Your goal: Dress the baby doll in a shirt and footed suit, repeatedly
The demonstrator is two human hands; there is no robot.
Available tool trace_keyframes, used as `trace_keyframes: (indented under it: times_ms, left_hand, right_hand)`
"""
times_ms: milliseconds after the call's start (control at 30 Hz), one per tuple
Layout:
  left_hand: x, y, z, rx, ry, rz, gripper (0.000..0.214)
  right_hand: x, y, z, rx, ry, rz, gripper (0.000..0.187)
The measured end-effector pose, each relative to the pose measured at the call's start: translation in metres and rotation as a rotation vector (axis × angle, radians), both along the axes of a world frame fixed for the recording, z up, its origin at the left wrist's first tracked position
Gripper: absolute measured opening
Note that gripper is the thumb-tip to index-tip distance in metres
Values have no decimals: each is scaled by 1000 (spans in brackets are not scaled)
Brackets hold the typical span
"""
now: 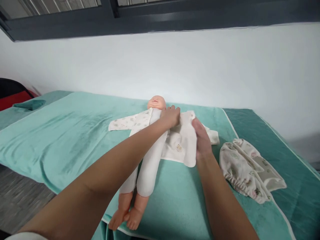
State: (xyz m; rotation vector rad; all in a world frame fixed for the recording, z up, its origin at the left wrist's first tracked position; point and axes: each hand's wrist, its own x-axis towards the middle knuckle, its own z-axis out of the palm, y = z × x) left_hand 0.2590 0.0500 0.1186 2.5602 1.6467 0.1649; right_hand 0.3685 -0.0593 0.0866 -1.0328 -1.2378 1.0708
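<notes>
A baby doll (150,166) with a white cloth body lies on its back, its head toward the wall. The white printed baby shirt (178,146) lies open around it, one sleeve (122,123) spread out on the left. My left hand (171,116) is closed at the doll's shoulder on the right side; what its curled fingers hold is hidden. My right hand (202,138) grips the outer edge of the shirt's right front panel and lifts it off the bed. Part of the other sleeve (213,136) shows beyond my right hand.
Folded printed baby pants (246,170) lie to the right of my right forearm. Green sheets (82,133) cover the bed, which stands against a white wall (175,66) under a dark window frame (150,20). A red and black item (15,95) is at the far left.
</notes>
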Motion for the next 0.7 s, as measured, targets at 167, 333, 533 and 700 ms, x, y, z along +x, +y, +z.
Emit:
trace_keyframes:
  times_ms: [167, 333, 533, 700]
  left_hand:
    - [-25, 17, 18, -170, -360, -93, 15]
    - [-58, 17, 30, -78, -605, -14, 16]
    - [-91, 11, 11, -23, -822, 155, 9]
    - [-96, 8, -4, -46, -883, 128, 14]
  right_hand:
    - [-17, -4, -4, 75, 223, 466, 54]
    - [-37, -18, -1, 220, -206, 392, 32]
    - [-37, -44, 14, 341, -1059, 127, 41]
    - [-27, -42, 13, 359, -1223, 196, 29]
